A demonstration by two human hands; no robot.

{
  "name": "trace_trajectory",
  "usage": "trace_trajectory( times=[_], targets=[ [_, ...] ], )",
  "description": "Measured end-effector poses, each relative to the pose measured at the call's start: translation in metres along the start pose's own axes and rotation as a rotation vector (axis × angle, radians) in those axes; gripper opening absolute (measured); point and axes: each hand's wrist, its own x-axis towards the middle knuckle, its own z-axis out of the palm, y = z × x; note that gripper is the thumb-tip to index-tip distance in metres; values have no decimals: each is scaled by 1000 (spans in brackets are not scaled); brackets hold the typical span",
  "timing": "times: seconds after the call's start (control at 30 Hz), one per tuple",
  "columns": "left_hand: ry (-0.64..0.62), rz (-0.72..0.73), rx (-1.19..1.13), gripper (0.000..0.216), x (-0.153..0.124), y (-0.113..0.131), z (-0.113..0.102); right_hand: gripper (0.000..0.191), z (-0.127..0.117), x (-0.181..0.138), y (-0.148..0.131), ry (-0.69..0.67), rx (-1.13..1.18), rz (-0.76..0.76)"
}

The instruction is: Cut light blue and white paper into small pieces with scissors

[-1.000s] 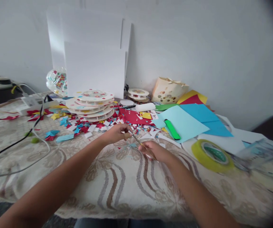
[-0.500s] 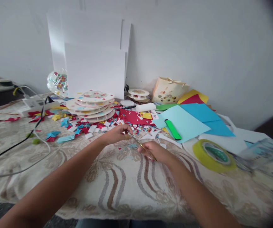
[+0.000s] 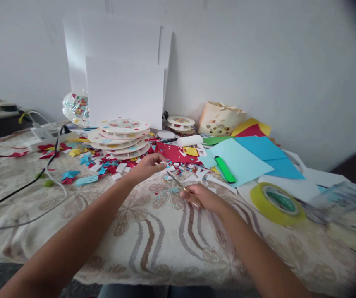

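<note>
My right hand [image 3: 199, 195] is closed around the handles of a pair of scissors [image 3: 175, 179] with gold-coloured handles, their blades pointing up and to the left. My left hand [image 3: 149, 167] is ahead of the blade tips, over the edge of the paper scraps. Its fingers are pinched; what sits between them is too small to make out. Light blue paper clippings [image 3: 170, 191] lie on the cloth just below the scissors. Small white, red and blue scraps [image 3: 122, 167] are scattered beyond my left hand.
Stacked white discs [image 3: 125, 138] stand behind the scraps. To the right lie a green cutter [image 3: 225, 169] on pale blue paper [image 3: 248, 159] and a yellow tape roll [image 3: 263, 207]. Cables [image 3: 61, 207] cross the left side. White boards [image 3: 125, 91] lean against the wall.
My left hand has moved up and left, away from the scissor tips. My right hand stays nearly in place with the scissors.
</note>
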Motion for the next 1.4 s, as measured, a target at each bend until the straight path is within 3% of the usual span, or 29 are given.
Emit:
trace_trajectory(
  times=[0.17,0.27,0.37,0.47,0.6,0.83,1.13,1.3,1.4],
  targets=[
    [314,-158,214,30,5,1,-26,48,-1,-1,-1,19,-9,-8],
    [490,-305,584,40,5,0,-46,50,-1,-1,-1,27,-40,-15],
    [551,-374,879,48,4,-5,-62,51,-1,0,0,30,-37,-5],
    [485,-416,945,45,5,-13,-67,52,-1,0,1,35,-28,13],
    [339,-250,891,22,9,-21,-60,53,-2,0,0,45,-36,18],
    [-153,-157,1043,14,6,-26,-42,53,-3,0,-2,49,-45,20],
    [-116,-138,1051,21,6,-31,-38,52,-2,2,3,37,-42,16],
    [-9,-74,628,25,7,-17,-22,50,0,2,0,226,-76,-58],
    [18,-17,358,33,4,-9,-9,49,2,-1,-5,230,-144,-111]
  ],
)
